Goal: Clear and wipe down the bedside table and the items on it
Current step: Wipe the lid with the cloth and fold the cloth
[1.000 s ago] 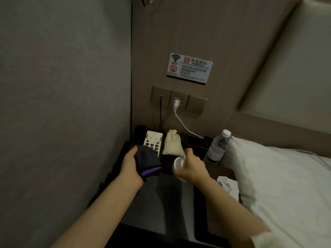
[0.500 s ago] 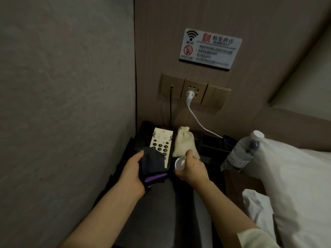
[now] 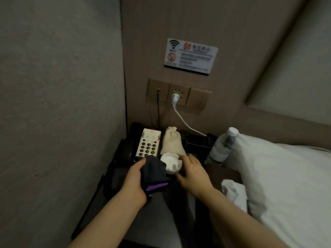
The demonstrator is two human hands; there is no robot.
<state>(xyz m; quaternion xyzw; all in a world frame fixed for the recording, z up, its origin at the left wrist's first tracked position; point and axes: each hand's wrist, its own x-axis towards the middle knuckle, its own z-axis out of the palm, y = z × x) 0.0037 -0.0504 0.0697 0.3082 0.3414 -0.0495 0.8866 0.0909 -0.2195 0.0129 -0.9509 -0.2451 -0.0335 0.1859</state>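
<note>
My left hand (image 3: 133, 183) grips a folded dark cloth (image 3: 155, 173) with a purple edge, just above the dark bedside table (image 3: 161, 222). The cloth touches the left side of a white round ashtray (image 3: 171, 162). My right hand (image 3: 194, 173) holds the ashtray from the right, thumb under its near rim and fingers at its far side. The ashtray's opening faces up. Behind it stand a telephone (image 3: 148, 143) with a white keypad panel and a beige drawstring pouch (image 3: 172, 142).
A clear water bottle (image 3: 222, 148) stands at the table's right, against a white pillow (image 3: 279, 185). Crumpled white tissue (image 3: 232, 191) lies on a brown ledge beside the bed. A dark organiser tray (image 3: 197, 140) sits at the back. A white plug (image 3: 174, 97) and cable hang from the wall socket.
The ashtray was tilted in my right hand; now it is level with its opening up. The cloth in my left hand has come against its left side. My view moved closer.
</note>
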